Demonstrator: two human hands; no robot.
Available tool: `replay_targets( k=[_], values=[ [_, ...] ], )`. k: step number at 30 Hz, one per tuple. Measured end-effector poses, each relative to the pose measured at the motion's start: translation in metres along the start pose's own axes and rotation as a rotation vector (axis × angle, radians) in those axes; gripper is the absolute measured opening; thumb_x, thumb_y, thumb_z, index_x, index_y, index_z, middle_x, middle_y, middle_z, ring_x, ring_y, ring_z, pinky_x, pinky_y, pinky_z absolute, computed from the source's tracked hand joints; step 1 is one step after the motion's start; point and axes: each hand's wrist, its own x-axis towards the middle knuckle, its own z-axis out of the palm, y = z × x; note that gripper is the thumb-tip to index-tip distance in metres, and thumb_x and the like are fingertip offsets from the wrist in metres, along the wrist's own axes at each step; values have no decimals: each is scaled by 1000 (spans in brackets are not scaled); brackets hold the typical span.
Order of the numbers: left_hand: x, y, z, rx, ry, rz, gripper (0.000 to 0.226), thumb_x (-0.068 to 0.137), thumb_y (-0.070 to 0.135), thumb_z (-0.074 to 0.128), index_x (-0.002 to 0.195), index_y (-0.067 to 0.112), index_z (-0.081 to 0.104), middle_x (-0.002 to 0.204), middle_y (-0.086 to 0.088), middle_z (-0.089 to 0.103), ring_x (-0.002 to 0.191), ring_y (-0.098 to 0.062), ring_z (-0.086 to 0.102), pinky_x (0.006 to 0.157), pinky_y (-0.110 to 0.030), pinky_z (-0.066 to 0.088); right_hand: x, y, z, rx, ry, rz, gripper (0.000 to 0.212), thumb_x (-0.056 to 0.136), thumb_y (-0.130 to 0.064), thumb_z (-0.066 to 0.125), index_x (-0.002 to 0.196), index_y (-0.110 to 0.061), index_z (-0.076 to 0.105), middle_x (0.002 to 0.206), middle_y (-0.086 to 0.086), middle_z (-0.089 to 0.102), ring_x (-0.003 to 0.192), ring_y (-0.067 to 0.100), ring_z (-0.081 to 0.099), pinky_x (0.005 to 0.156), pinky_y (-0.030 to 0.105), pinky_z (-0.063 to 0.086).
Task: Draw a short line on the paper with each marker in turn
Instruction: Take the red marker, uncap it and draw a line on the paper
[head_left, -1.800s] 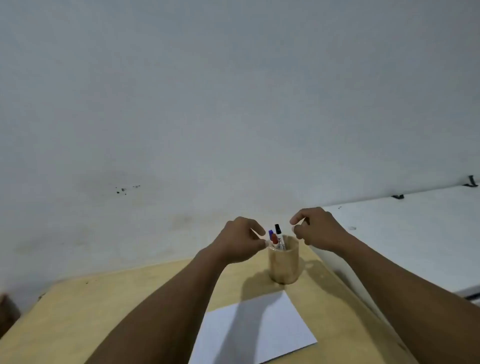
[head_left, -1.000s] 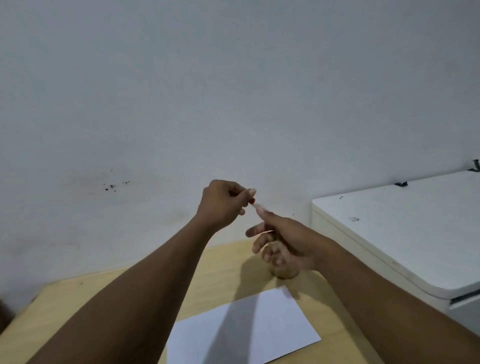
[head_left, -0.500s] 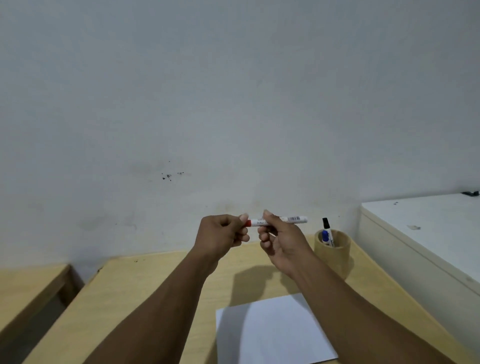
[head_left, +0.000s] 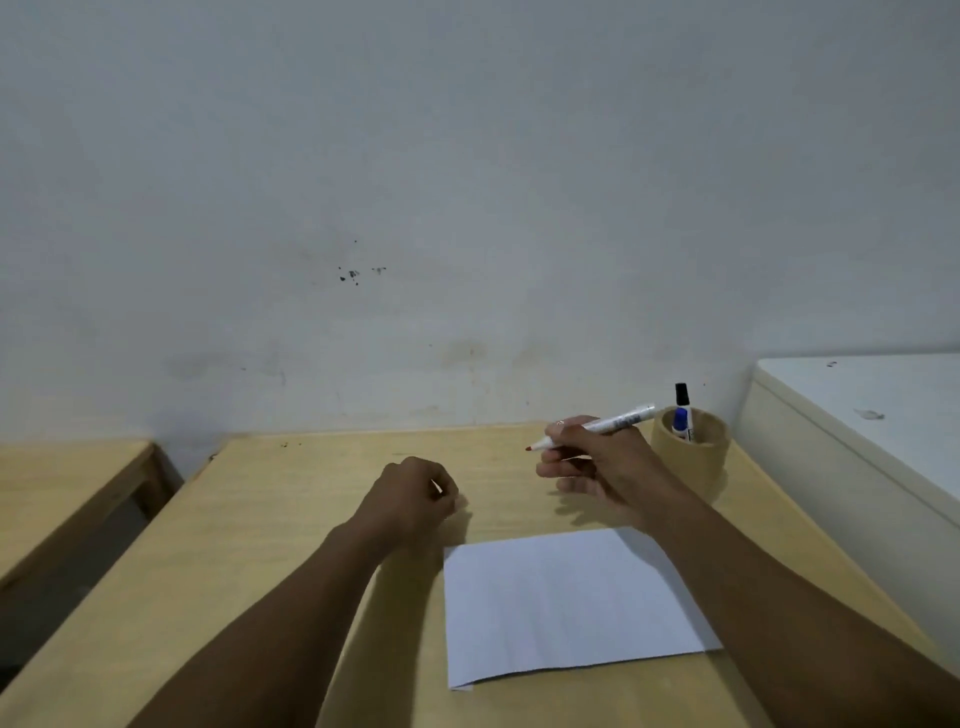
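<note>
Right hand (head_left: 605, 470) grips an uncapped white red-tipped marker (head_left: 608, 426); left hand (head_left: 415, 499) is fisted.

Dim, even light; the hands (head_left: 415, 499) cast soft shadows rightward on the table (head_left: 270, 519); edges bow slightly.

Ahead of you: pale grey wall (head_left: 467, 156), cluster of dark specks (head_left: 353, 274) at mid-height, faint stains lower down. Light wooden tabletop (head_left: 260, 545) against wall. To your left, second wooden surface (head_left: 62, 483), lower. To your right, white cabinet (head_left: 862, 415) beside tabletop.
</note>
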Motion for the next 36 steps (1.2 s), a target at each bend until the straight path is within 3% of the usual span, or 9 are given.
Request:
replay_targets(
  k=[2, 5, 11, 15, 18, 21, 25, 30, 36],
  values=[
    [-1, -5, 6, 16, -20, -13, 6, 86, 23, 70, 84, 25, 75, 75, 11, 71, 72, -4, 66, 64, -18, 47, 0, 14, 8, -74, 35, -36, 11, 86, -8, 78, 87, -4, 68, 64, 11, 64, 47, 18, 60, 43, 24, 45],
    [-3, -9, 9, 51, -37, -20, 3, 85, 28, 72, 85, 30, 74, 80, 10, 72, 78, -9, 69, 73, -26, 54, -2, 36, 22, -161, 44, -56, 18, 84, -10, 79, 74, -8, 64, 58, 11, 62, 40, 16, 50, 41, 24, 37],
    [2, -11, 7, 116, -105, 9, 11, 81, 31, 74, 91, 30, 76, 81, 11, 70, 84, -14, 69, 80, -32, 58, -3, 58, 55, -211, -16, -94, 20, 83, -15, 78, 71, -11, 63, 58, 11, 65, 43, 20, 54, 42, 26, 37],
    [-5, -13, -1, 25, -142, -36, 28, 73, 29, 68, 100, 27, 74, 78, 9, 73, 79, -10, 69, 70, -24, 51, -3, 70, 67, -247, -22, -56, 13, 83, -18, 73, 74, -15, 64, 62, 11, 68, 48, 23, 59, 43, 26, 38],
    [-10, -25, -10, -70, -158, -91, 43, 74, 29, 69, 117, 23, 70, 96, 2, 76, 93, -15, 70, 81, -28, 54, -4, 82, 71, -260, -19, -51, 10, 83, -15, 71, 75, -13, 66, 64, 12, 69, 52, 25, 61, 44, 26, 38],
    [-21, -32, -11, -47, -221, -80, 63, 73, 44, 83, 131, 26, 63, 115, 3, 62, 107, -17, 60, 90, -31, 50, -4, 95, 71, -325, 16, -94, 8, 84, -13, 72, 79, -7, 70, 67, 11, 74, 53, 21, 68, 47, 26, 47],
    [-39, -36, -2, 168, -223, -31, 97, 61, 67, 81, 146, 36, 47, 145, -1, 39, 138, -23, 33, 112, -43, 39, -4, 100, 71, -358, 29, -127, 11, 85, -13, 76, 87, -2, 73, 72, 9, 77, 57, 18, 73, 62, 32, 62],
    [-46, -39, 2, 178, -197, 11, 96, 63, 68, 81, 147, 36, 46, 150, 3, 36, 142, -20, 26, 115, -38, 33, -10, 101, 73, -401, 17, -151, 16, 81, -16, 82, 87, -3, 75, 72, 8, 77, 61, 17, 76, 61, 30, 63],
    [-47, -47, 7, 111, -146, 7, 94, 61, 66, 83, 144, 38, 49, 148, 7, 37, 142, -18, 26, 115, -37, 32, -13, 105, 73, -464, 4, -220, 16, 78, -26, 83, 76, -13, 74, 62, 2, 73, 59, 18, 71, 64, 44, 61]
  ],
)
